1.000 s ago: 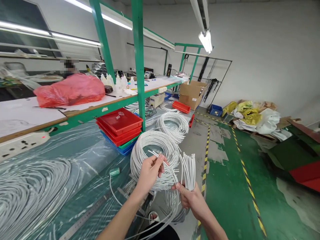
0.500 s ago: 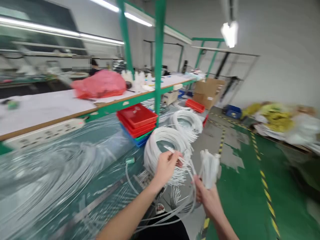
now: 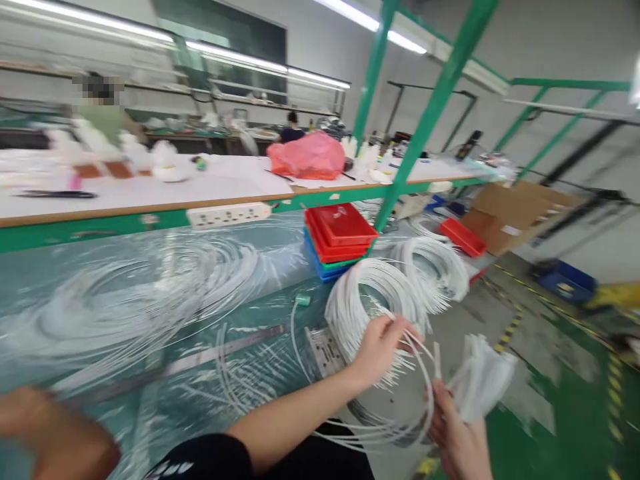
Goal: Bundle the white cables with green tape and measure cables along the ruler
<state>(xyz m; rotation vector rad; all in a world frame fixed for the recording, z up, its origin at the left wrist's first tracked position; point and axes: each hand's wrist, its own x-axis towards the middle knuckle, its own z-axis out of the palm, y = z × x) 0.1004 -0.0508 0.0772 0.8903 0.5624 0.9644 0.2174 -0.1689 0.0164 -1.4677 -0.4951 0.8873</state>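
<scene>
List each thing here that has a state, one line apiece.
left hand: closed on a white tube
white tube: bent in a loop between both hands
right hand: closed around the cut bundle
cut bundle: gripped, ends up
near coil: wound, lying flat on the bench
red trays: stacked
tube lights: lit

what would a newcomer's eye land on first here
The coils of white tubing on the plastic-covered bench, centre right, draw the eye first: the left hand pinches a strand from the nearest, and the right hand clutches a bundle of cut ends. Behind them a stack of red trays and, on the shelf above, a pink bag stand out.
</scene>
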